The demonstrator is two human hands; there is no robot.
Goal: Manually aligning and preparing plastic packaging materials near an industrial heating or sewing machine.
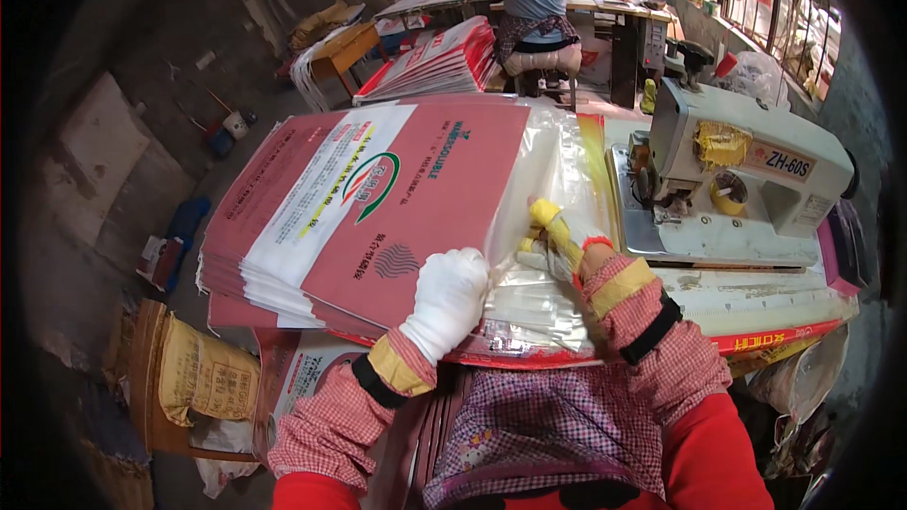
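A thick stack of dark pink and white printed woven sacks (444, 198) lies in front of me, with clear plastic liners (543, 307) sticking out at their right end. My left hand (449, 297), in a white knit glove, is closed at the top sack's right edge, where it meets the liner; the fingertips are hidden. Just to the right, my right hand (559, 238) wears a glove with yellow-covered fingers. Its fingers bend over the clear liner and pinch it, the foremost finger reaching farther up the plastic.
A pale industrial sewing machine (746, 165) stands right of the stack on a worn table (756, 307). Farther back, a person (539, 0) sits on a stool near another stack of red-and-white sacks (435, 61). A filled yellow sack (213, 368) rests at lower left.
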